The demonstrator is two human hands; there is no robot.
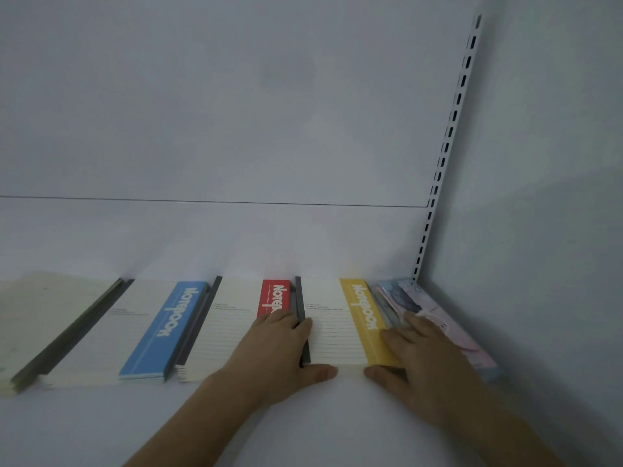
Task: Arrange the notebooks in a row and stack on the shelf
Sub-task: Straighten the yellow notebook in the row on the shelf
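Observation:
Several notebook stacks lie side by side on the white shelf (101, 426). From left come a cream stack (43, 318), a blue-banded stack (161, 332), a red-banded stack (232, 328), a yellow-banded stack (333, 328) and a pastel stack (438, 318) at the right wall. My left hand (279, 355) lies flat over the red-banded stack's right part, fingers reaching the yellow-banded stack's dark spine, thumb against its front edge. My right hand (421, 362) lies flat on the yellow band and the pastel stack's left edge, thumb at the front edge.
The shelf's white back panel (236, 129) rises behind the stacks. A slotted upright (448, 143) runs up the back right corner, next to the white side wall (556, 197). Bare shelf surface spreads in front of the notebooks.

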